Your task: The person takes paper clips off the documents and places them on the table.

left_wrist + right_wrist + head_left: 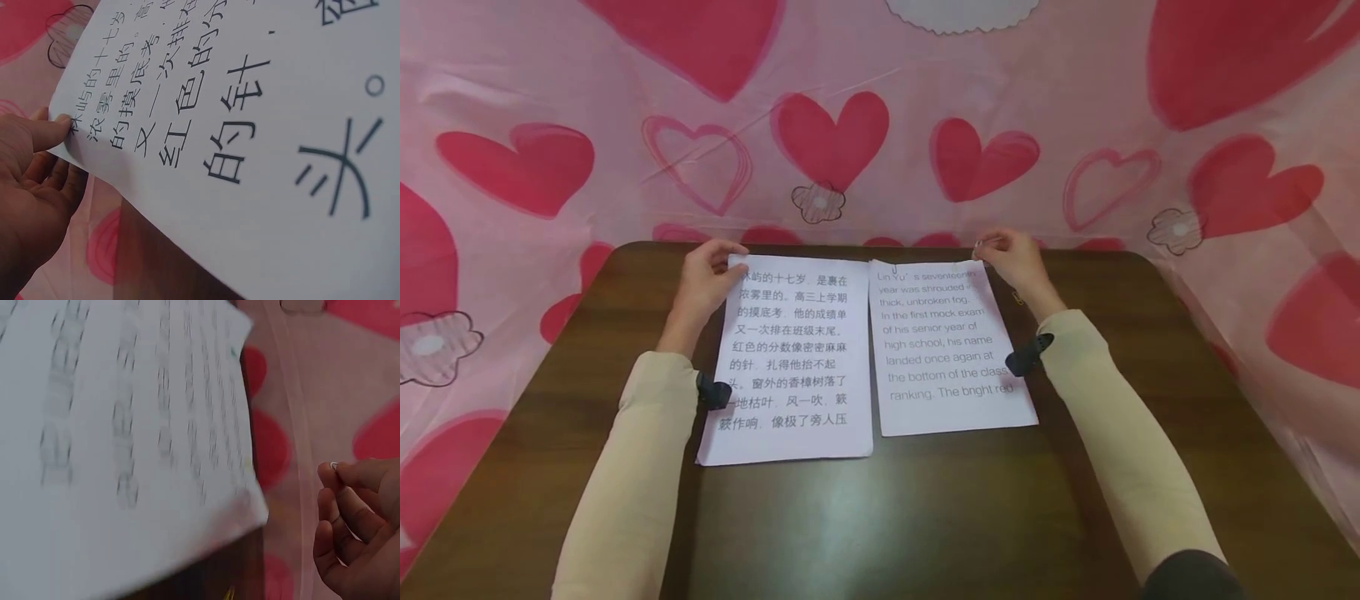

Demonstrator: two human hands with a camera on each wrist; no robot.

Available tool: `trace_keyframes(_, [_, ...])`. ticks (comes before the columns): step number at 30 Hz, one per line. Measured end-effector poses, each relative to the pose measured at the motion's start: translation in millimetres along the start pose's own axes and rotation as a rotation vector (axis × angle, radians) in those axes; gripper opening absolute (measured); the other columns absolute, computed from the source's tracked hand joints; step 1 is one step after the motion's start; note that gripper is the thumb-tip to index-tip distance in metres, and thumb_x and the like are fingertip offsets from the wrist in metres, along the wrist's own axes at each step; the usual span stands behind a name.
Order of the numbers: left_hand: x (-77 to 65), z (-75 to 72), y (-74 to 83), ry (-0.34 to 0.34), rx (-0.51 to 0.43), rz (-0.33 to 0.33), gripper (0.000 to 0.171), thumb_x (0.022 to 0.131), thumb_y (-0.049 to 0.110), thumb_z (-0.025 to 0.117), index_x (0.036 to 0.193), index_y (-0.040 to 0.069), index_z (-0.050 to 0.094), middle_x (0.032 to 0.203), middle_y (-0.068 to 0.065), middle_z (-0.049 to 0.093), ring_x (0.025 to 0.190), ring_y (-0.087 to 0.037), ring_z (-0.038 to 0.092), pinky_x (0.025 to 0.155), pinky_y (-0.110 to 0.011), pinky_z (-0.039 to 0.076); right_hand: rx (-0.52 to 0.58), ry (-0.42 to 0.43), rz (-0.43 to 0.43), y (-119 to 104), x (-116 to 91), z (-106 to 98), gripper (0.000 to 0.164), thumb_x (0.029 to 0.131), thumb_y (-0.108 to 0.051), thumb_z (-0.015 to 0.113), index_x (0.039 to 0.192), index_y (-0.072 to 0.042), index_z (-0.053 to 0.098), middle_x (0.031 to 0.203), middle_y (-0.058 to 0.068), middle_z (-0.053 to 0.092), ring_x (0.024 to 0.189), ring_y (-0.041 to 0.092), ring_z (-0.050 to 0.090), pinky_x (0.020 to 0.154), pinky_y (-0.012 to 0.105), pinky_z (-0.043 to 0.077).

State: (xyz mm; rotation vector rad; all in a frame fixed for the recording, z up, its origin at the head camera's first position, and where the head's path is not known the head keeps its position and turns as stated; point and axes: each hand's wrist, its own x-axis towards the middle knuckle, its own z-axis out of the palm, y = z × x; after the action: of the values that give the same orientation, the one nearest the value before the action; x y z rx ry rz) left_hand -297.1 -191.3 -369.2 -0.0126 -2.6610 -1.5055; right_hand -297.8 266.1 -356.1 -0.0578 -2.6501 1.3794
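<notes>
Sleeve (628, 492) nearest, left hand (702, 279) pinches Chinese-text sheet (790, 446) at top left corner.

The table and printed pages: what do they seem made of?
Table: probably wood or laminate, satin finish; brown streaks and a soft reflection show. Chinese page and English page: apparently matte white paper, thin-edged and without glare.

Dim light, pale glare on tabletop (827, 533), right wrist view's page (94, 506) blurred

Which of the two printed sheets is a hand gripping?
The Chinese-printed sheet: the left hand pinches its corner. The English-printed sheet isn't gripped; the right hand, apart from it, pinches a small item.
</notes>
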Motion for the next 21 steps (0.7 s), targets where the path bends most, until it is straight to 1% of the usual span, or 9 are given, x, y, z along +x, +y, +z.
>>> trace_keyframes(3, [-0.2,-0.2,-0.2,0.001,0.008,-0.004,0.028,0.100,0.013,0.060,0.127,0.007,0.061,0.131,-0.019,0.064,0.103,-0.026,0.056,0.083,-0.018,0.045,-0.078,0.000,0.060,21.1,-3.1,-22.2,0.027,0.095,-0.014,0.066,0.115,0.004,0.068,0.092,0.013,0.074,0.071,0.010,0.064,0.072,0.027,0.055])
trace_keyframes(6, [0.0,-0.3,-2.3,0.004,0.011,-0.001,0.028,0.099,0.012,0.060,0.126,0.006,0.061,0.129,-0.020,0.064,0.101,-0.026,0.056,0.081,-0.016,0.044,-0.185,-0.063,0.138,36.4,-7.7,-39.5,0.028,0.096,-0.017,0.064,0.116,0.003,0.068,0.101,0.019,0.073,0.078,0.017,0.065,0.080,0.035,0.054])
trace_keyframes(9, [0.1,-0.4,-4.9,0.009,0.020,-0.006,0.027,0.099,0.012,0.061,0.126,0.007,0.062,0.127,-0.019,0.065,0.099,-0.025,0.057,0.078,-0.013,0.044,-0.276,-0.147,0.191,45.0,-11.4,-51.1,0.029,0.096,-0.019,0.064,0.117,0.002,0.068,0.110,0.024,0.071,0.088,0.028,0.067,0.089,0.044,0.053])
trace_keyframes(11, [0.2,-0.3,-6.1,0.008,0.016,-0.008,0.028,0.099,0.013,0.061,0.126,0.007,0.062,0.127,-0.019,0.066,0.098,-0.025,0.057,0.077,-0.012,0.045,-0.314,-0.200,0.219,47.7,-13.1,-56.1,0.031,0.097,-0.021,0.064,0.117,0.002,0.067,0.113,0.025,0.070,0.096,0.033,0.066,0.094,0.050,0.050])
trace_keyframes(13, [0.7,-0.2,-6.7,0.008,0.013,-0.007,0.028,0.099,0.013,0.061,0.127,0.007,0.061,0.127,-0.019,0.066,0.098,-0.024,0.057,0.077,-0.012,0.045,-0.350,-0.240,0.234,48.2,-14.0,-59.6,0.031,0.097,-0.022,0.064,0.118,0.000,0.067,0.115,0.025,0.068,0.101,0.037,0.063,0.096,0.053,0.048])
trace_keyframes(21, [1.1,2.7,-3.7,0.016,0.002,0.008,0.028,0.099,0.012,0.061,0.127,0.005,0.061,0.128,-0.020,0.065,0.100,-0.024,0.054,0.081,-0.016,0.043,-0.452,-0.357,0.243,44.1,-18.3,-66.3,0.031,0.097,-0.019,0.062,0.120,0.001,0.066,0.123,0.027,0.064,0.113,0.042,0.054,0.106,0.063,0.041])
